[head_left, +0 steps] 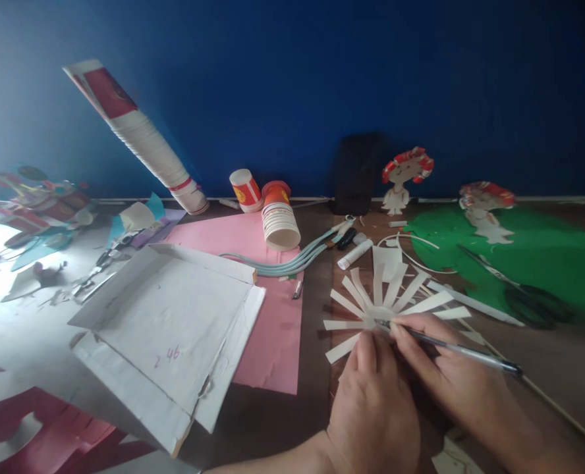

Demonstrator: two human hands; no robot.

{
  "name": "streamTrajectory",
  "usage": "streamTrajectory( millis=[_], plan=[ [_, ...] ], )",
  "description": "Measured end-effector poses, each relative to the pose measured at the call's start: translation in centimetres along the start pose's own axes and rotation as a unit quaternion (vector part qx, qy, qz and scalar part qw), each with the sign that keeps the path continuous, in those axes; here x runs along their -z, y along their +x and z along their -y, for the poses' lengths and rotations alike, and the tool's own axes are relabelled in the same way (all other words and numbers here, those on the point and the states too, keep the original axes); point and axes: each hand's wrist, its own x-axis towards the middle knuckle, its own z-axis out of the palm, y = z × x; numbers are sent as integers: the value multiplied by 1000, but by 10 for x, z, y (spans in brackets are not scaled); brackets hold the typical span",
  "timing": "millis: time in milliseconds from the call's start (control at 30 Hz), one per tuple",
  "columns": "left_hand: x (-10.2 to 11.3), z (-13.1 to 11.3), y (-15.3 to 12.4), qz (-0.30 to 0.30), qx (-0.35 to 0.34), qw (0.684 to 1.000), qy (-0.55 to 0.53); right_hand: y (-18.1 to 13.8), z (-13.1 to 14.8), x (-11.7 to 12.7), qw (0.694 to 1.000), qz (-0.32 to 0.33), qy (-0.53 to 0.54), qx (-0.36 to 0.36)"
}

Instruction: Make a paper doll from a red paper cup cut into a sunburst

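A white paper cup cut into strips (395,288) lies splayed like a flower on the brown table. In my right hand (435,359) is a pen (465,349), its tip touching the round centre of the cut cup. My left hand (374,401) presses on the near edge of the same cup, fingers bent and closed over it. What its fingertips grip is partly hidden. A white glue stick (355,255) lies just beyond the strips. To the right are black-handled scissors (520,289) on green paper (564,263).
A white box lid (164,336) rests partly on pink paper (277,355). A tall stack of paper cups (149,145) leans on the blue wall, near more cups (281,224). Two paper figures (396,197) and a coiled pale cable (292,263) are at the back. Red paper (40,428) lies left.
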Motion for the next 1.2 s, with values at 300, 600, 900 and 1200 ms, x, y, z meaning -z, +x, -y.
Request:
streamTrajectory(
  millis=[300,600,900,1200],
  plan=[
    [-3,-2,-2,63,11,998,-13,0,0,1,1000,3,2,-6],
    [1,0,-1,60,-3,998,-9,0,2,3,1000,-6,3,11],
    [9,8,4,33,-47,998,34,2,1,15,999,-42,10,26],
    [14,10,4,56,-49,997,16,6,1,13,998,-36,39,33]
  ],
)
